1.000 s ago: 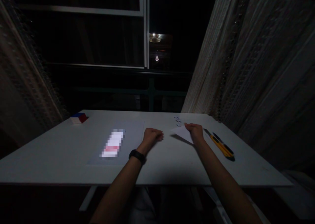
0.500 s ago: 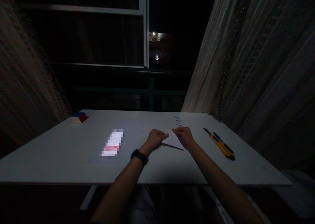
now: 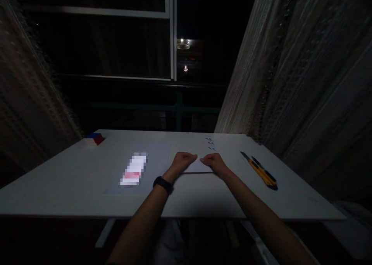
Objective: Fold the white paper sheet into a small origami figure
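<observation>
In the head view my left hand, with a black band on its wrist, is closed, thumb against the curled fingers, at the left side of a white sheet of paper. My right hand is closed the same way on the sheet's right side. The two thumb tips point at each other with a small gap between. Below the hands the paper's near edge runs almost level as a thin dark line. Small dark blue marks show just beyond my right hand.
On the white table a bright blurred phone-like screen lies on a pale sheet at left. A block with blue and red faces sits far left. A yellow utility knife and a dark slim tool lie right.
The paper's near edge, slanted and dark before, now lies nearly level. My right hand has moved slightly down and left; my left hand has shifted slightly.
</observation>
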A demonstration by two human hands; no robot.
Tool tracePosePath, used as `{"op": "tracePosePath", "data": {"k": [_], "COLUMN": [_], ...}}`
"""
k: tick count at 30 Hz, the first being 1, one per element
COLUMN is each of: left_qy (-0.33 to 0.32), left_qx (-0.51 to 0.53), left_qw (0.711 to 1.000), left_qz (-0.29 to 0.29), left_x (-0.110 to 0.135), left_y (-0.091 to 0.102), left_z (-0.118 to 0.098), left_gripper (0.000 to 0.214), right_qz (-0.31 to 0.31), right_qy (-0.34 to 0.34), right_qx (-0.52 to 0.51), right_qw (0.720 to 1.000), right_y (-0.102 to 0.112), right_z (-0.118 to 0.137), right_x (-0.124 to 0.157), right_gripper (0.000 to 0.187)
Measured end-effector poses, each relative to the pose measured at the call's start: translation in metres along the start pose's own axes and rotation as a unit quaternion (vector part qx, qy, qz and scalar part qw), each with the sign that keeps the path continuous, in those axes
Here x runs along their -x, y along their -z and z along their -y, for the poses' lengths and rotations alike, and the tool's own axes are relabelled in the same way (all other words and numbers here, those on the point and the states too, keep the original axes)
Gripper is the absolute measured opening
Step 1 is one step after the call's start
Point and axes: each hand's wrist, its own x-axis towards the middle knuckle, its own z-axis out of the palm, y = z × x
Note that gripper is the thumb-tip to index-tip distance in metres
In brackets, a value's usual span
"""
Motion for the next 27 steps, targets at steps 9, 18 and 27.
{"op": "tracePosePath", "data": {"k": [9, 18, 27], "left_qy": [-0.004, -0.04, -0.043], "left_qx": [-0.027, -0.168, -0.21], "left_qw": [1.0, 0.978, 0.95], "left_qz": [0.002, -0.117, -0.225], "left_x": [-0.003, -0.009, -0.012], "left_y": [-0.002, 0.006, 0.018], "left_z": [0.005, 0.008, 0.011], "left_gripper": [0.042, 0.04, 0.037], "right_qz": [0.067, 0.074, -0.005], "right_qy": [-0.004, -0.028, -0.043], "right_qx": [0.012, -0.025, -0.114], "right_qw": [0.998, 0.997, 0.993], "right_y": [-0.005, -0.002, 0.026], "right_z": [0.003, 0.005, -0.004], "right_x": [0.006, 0.005, -0.008], "right_gripper": [0.034, 0.036, 0.034]}}
